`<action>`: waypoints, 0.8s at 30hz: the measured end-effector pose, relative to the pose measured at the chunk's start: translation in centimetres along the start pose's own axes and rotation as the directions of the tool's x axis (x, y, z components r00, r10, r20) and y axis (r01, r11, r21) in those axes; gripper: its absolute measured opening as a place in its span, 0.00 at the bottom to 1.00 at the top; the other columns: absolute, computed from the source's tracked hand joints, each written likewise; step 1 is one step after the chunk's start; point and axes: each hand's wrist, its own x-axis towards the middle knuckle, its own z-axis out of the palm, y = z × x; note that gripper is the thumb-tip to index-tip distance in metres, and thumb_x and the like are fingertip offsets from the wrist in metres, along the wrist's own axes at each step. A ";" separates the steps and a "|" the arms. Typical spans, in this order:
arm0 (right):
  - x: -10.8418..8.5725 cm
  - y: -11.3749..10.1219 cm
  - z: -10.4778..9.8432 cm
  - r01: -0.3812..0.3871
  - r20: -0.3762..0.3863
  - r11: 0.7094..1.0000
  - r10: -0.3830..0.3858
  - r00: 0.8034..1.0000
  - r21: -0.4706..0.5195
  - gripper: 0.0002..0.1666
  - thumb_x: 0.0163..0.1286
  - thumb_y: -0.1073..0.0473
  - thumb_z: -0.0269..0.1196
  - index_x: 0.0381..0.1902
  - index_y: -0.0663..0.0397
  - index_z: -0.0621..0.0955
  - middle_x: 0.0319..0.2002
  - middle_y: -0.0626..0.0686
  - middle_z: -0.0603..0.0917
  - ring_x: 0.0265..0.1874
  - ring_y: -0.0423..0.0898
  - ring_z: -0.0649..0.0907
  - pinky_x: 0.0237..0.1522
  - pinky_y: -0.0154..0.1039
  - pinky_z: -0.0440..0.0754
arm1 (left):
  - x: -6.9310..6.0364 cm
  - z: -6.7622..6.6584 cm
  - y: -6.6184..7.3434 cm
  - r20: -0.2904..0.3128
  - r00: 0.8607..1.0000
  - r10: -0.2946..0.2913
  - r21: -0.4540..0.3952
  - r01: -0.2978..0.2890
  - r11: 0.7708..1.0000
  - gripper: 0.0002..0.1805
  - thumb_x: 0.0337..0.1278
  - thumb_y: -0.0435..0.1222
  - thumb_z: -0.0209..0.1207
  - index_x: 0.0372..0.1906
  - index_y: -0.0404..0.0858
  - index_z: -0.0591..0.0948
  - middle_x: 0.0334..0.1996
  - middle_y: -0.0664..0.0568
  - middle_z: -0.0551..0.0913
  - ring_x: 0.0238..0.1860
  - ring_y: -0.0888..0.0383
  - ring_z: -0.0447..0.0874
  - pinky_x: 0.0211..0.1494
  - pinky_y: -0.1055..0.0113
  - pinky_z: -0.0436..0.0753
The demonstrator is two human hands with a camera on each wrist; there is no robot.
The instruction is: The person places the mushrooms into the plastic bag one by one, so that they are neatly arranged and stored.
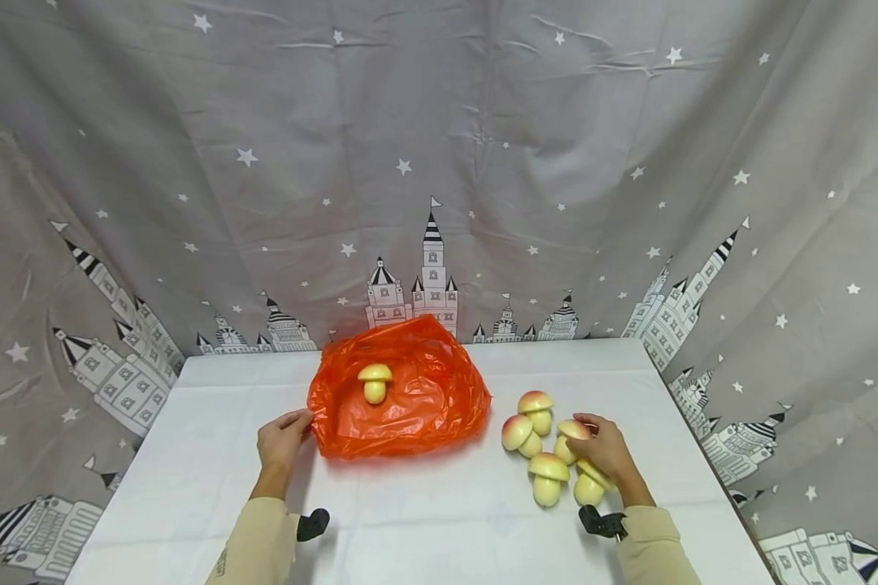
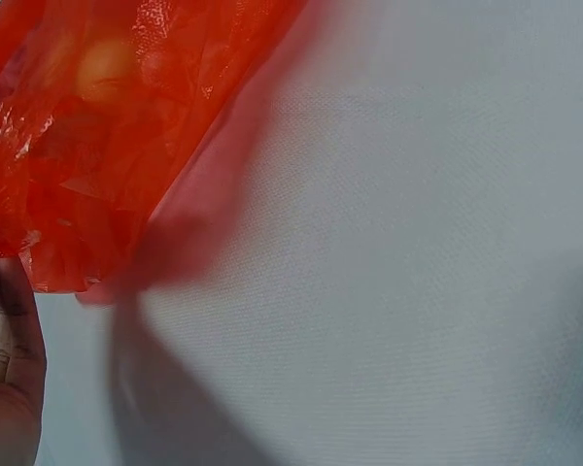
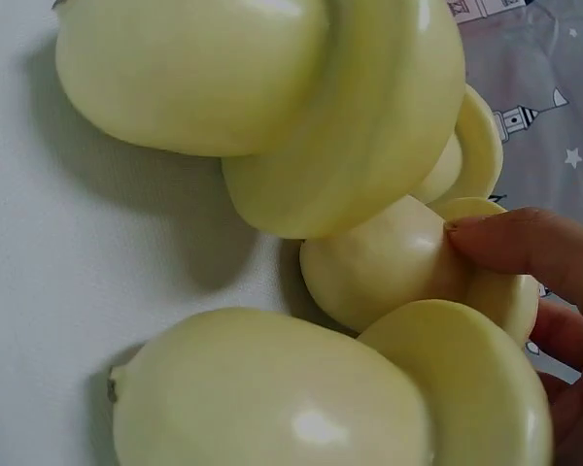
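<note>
At the near left edge of an orange-red plastic bag, my left hand pinches the rim. The bag lies with its mouth spread, and a yellow toy mushroom sits inside. In the left wrist view, fingers meet the bag's edge. To the right, my right hand holds a toy mushroom by its cap. The right wrist view shows the thumb on this mushroom, with other fingers at the cap's far side.
Several more toy mushrooms crowd around the held one, including a red-tinged one, one in front and one beside my right wrist. A white cloth covers the table. Behind hangs a grey curtain printed with castles and stars.
</note>
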 end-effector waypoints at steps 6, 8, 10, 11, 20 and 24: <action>0.0 -0.1 0.0 -0.030 -0.003 1.000 0.030 1.000 -0.004 0.31 0.55 0.66 0.69 0.56 0.74 0.74 0.54 0.71 0.76 0.52 0.63 0.78 0.48 0.46 0.79 | -0.1 0.1 0.2 0.000 0.999 -0.047 0.017 0.047 0.999 0.22 0.65 0.41 0.58 0.56 0.27 0.78 0.50 0.37 0.80 0.38 0.62 0.80 0.45 0.74 0.81; 0.0 -0.2 0.0 -0.036 -0.006 0.999 0.036 0.999 -0.012 0.31 0.56 0.65 0.70 0.56 0.73 0.74 0.55 0.71 0.75 0.52 0.63 0.78 0.49 0.47 0.78 | 0.0 0.2 0.2 -0.013 0.999 -0.034 0.009 0.035 0.999 0.21 0.64 0.39 0.59 0.54 0.27 0.79 0.45 0.40 0.82 0.37 0.62 0.80 0.42 0.76 0.81; 0.0 -0.2 0.1 -0.039 -0.008 0.999 0.038 0.999 -0.019 0.31 0.56 0.64 0.70 0.56 0.72 0.75 0.55 0.70 0.76 0.51 0.62 0.78 0.49 0.47 0.78 | 0.0 0.2 0.2 -0.029 0.999 -0.015 0.005 0.015 1.000 0.20 0.63 0.37 0.60 0.52 0.26 0.80 0.40 0.44 0.84 0.32 0.67 0.79 0.35 0.80 0.80; 0.1 -0.2 0.1 -0.039 -0.006 0.999 0.038 0.999 -0.030 0.31 0.56 0.64 0.70 0.56 0.71 0.75 0.54 0.70 0.76 0.51 0.61 0.78 0.49 0.48 0.78 | 0.0 0.2 0.2 -0.031 0.999 -0.010 0.001 0.010 1.000 0.19 0.62 0.37 0.60 0.51 0.26 0.80 0.39 0.44 0.84 0.30 0.68 0.78 0.33 0.81 0.79; 0.1 -0.3 0.1 -0.038 0.004 0.993 0.039 0.999 -0.111 0.31 0.59 0.60 0.68 0.59 0.66 0.75 0.55 0.68 0.77 0.49 0.59 0.78 0.50 0.53 0.76 | -0.1 0.2 0.3 0.019 0.997 -0.071 0.052 0.070 0.996 0.23 0.67 0.41 0.56 0.57 0.28 0.77 0.54 0.35 0.77 0.48 0.51 0.78 0.53 0.65 0.80; 0.1 -0.3 -0.1 -0.038 -0.001 0.994 0.038 0.999 -0.100 0.32 0.59 0.60 0.67 0.60 0.68 0.73 0.57 0.70 0.75 0.51 0.61 0.77 0.52 0.55 0.74 | 0.0 0.2 0.3 0.013 0.997 -0.071 0.062 0.071 0.996 0.22 0.67 0.41 0.56 0.56 0.28 0.78 0.54 0.35 0.78 0.50 0.48 0.78 0.54 0.64 0.80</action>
